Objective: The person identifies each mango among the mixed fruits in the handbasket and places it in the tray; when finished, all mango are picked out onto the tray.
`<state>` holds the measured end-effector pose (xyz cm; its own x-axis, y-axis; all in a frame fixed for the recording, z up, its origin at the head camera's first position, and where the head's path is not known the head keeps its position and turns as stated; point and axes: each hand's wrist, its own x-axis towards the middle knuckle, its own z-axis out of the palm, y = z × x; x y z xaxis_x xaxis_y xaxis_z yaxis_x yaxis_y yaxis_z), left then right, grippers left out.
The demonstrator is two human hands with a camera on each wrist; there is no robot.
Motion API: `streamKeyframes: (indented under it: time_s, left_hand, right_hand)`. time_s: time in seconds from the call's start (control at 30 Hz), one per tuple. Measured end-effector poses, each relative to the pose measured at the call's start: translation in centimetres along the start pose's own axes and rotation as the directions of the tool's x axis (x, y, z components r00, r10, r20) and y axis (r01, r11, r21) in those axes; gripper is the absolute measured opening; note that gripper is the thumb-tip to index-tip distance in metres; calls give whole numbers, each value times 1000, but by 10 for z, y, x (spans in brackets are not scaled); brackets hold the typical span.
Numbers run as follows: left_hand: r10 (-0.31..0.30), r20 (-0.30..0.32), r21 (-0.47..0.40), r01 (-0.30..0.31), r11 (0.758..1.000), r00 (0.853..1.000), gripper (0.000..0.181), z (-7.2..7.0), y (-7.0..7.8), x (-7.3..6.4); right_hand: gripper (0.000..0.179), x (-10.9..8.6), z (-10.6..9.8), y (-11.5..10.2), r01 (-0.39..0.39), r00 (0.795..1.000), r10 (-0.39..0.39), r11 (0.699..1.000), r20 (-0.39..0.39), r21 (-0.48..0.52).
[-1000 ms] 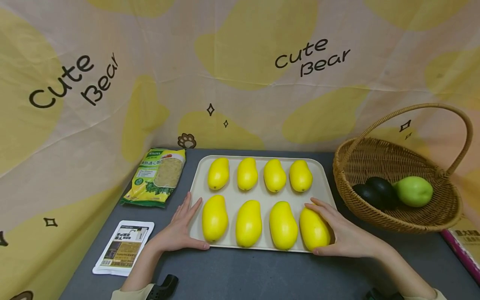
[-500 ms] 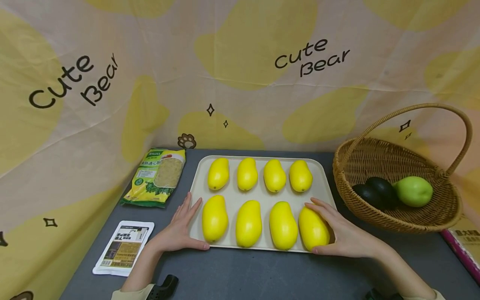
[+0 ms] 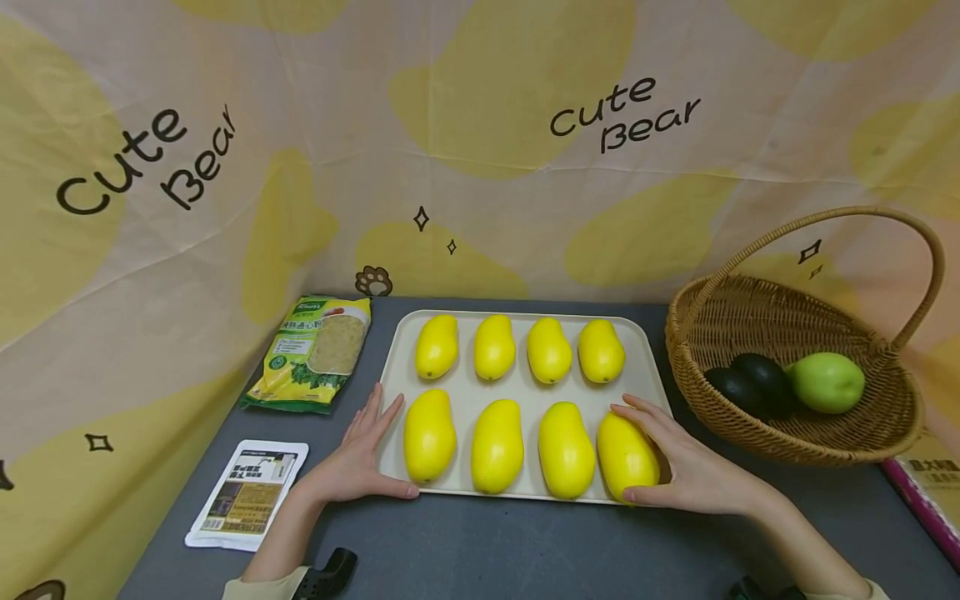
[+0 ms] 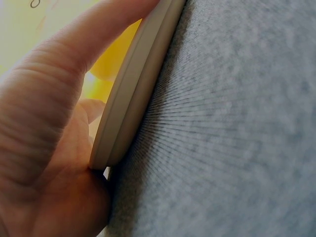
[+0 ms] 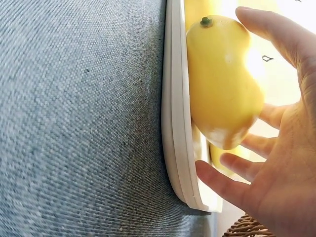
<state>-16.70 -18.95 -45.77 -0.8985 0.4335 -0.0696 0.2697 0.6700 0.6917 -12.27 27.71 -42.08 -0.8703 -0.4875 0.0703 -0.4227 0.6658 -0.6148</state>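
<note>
Yellow mangoes lie in two rows on a cream rectangular tray (image 3: 525,390). Around the front right mango (image 3: 627,454) curve the thumb and fingers of my right hand (image 3: 693,467). In the right wrist view, that mango (image 5: 222,79) sits inside the tray's rim, the thumb at its stem end and some fingers partly hidden behind it. My left hand (image 3: 352,462) rests at the tray's front left corner with spread fingers, its thumb along the front edge, beside the front left mango (image 3: 430,437). The left wrist view shows this thumb over the tray rim (image 4: 131,94).
Right of the tray stands a wicker basket (image 3: 795,446) with a tall handle, holding dark avocados (image 3: 763,382) and a green fruit (image 3: 827,383). On the left lie a yellow-green food bag (image 3: 311,354) and a white flat pouch (image 3: 247,496). A patterned cloth (image 3: 487,150) hangs behind.
The front right mango has shifted very slightly left. My right thumb has moved a little up onto the mango's near end. My left hand and the tray look the same.
</note>
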Motion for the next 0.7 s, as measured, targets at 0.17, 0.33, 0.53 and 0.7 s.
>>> streamKeyframes:
  time_s: [0.17,0.33,0.53,0.7]
  left_hand:
    - [-8,0,0,8,1000,1000,128,0,0,1]
    - [-18,-1,-5,18,1000,1000,128,1,0,3]
    - [-99,42,-4,99,995,994,128,-4,7,-7]
    - [-151,103,76,143,987,983,112,-38,37,-27]
  right_hand:
    - [97,0,0,1,-3,1000,3,1000,2,1]
    - [96,-1,-1,1,-12,1000,12,1000,-7,4]
    - [86,-4,-3,-7,-20,997,13,995,-76,-95]
    - [60,4,-12,-24,74,960,-156,942,-232,-326]
